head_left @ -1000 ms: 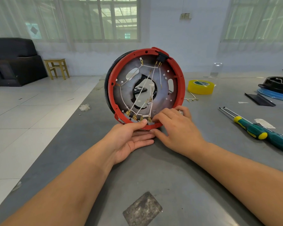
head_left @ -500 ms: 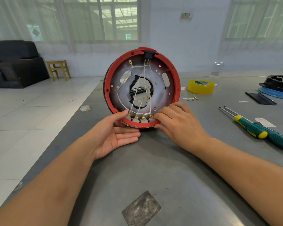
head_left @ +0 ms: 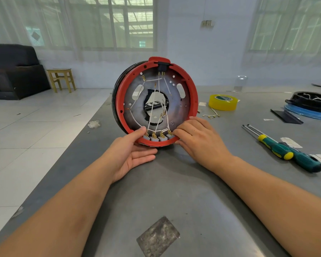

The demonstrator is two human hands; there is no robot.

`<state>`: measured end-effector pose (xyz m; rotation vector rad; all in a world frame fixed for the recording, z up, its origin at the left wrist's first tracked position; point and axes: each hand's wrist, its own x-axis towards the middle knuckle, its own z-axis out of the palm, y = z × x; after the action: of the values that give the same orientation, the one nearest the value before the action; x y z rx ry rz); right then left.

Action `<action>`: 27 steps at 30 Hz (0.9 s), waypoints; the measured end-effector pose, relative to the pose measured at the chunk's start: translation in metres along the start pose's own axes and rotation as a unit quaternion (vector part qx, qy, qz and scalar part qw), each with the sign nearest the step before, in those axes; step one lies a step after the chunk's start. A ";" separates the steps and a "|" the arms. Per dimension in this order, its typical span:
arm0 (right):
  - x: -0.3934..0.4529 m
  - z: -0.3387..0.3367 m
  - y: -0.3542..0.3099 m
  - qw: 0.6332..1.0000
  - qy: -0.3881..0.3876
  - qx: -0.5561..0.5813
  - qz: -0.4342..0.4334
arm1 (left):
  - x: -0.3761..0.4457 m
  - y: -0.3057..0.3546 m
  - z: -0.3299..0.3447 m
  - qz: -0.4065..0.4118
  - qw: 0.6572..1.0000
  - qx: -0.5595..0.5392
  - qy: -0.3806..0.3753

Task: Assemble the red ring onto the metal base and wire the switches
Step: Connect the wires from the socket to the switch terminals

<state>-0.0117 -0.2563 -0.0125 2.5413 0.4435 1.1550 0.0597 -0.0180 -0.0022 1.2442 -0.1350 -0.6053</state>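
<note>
Nearest the viewer, a grey table (head_left: pixel 174 191) carries the work. The left hand (head_left: pixel 132 154) lies palm-up with loosely spread fingers under the rim at 7 o'clock, its thumb pressed on the red ring (head_left: pixel 194 95); the right hand (head_left: pixel 198 138) rests curled fingertips on the rim and the nearest switch at 5 o'clock. Neither hand closes fully; both only steady the piece. The ring stands on edge around the metal base (head_left: pixel 180 110), a row of grey switches (head_left: pixel 157 138) at 6 o'clock and thin white wires (head_left: pixel 152 108) crossing the centre. The assembly is probably stiff and moderately heavy; the wires and terminals look delicate, so the rim is the safe hold. Beyond, at 2 o'clock, lie screwdrivers (head_left: pixel 285 153) and a yellow tape roll (head_left: pixel 222 102).
</note>
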 end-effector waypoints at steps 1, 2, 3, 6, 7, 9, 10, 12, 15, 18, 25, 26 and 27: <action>0.000 0.000 -0.001 1.000 0.000 -0.003 0.004 | 0.000 -0.001 0.001 0.003 1.000 0.004 0.004; 0.000 -0.001 -0.001 1.000 -0.004 -0.006 0.006 | 0.000 -0.002 0.002 0.004 1.000 0.006 0.008; 0.000 -0.002 -0.003 1.000 -0.009 -0.008 0.007 | 0.000 -0.002 0.002 0.005 1.000 0.007 0.013; -0.002 -0.008 -0.009 0.999 0.001 0.013 0.033 | -0.001 -0.002 0.001 0.005 1.000 -0.002 0.007; -0.004 -0.011 -0.013 0.997 0.013 0.036 0.060 | -0.002 -0.001 0.001 0.004 1.000 -0.004 0.002; -0.012 -0.019 -0.018 0.987 0.040 0.093 0.124 | -0.002 -0.001 0.000 0.001 1.000 -0.007 -0.004; -0.018 -0.022 -0.018 0.981 0.041 0.114 0.148 | -0.002 0.000 0.000 0.000 1.000 -0.007 -0.004; -0.032 -0.025 -0.013 0.974 -0.013 0.131 0.182 | -0.001 0.000 0.000 0.000 1.000 -0.013 -0.002; -0.043 -0.018 0.004 0.947 -0.153 0.141 0.244 | 0.000 0.000 -0.001 0.001 1.000 -0.030 -0.001; -0.034 -0.003 0.014 0.914 -0.227 0.152 0.299 | 0.003 -0.001 -0.003 0.000 0.999 -0.047 -0.009; -0.005 0.044 0.043 0.873 -0.308 0.164 0.340 | 0.015 -0.004 -0.006 -0.007 0.998 -0.062 -0.030; -0.002 0.051 0.048 0.867 -0.325 0.161 0.342 | 0.016 -0.004 -0.007 -0.008 0.997 -0.064 -0.032; 0.001 0.057 0.055 0.861 -0.340 0.155 0.346 | 0.018 -0.005 -0.009 -0.009 0.997 -0.065 -0.034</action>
<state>0.0410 -0.3142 -0.0250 3.2660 -0.5478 0.2527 0.0767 -0.0205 -0.0137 1.1000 -0.1390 -0.6616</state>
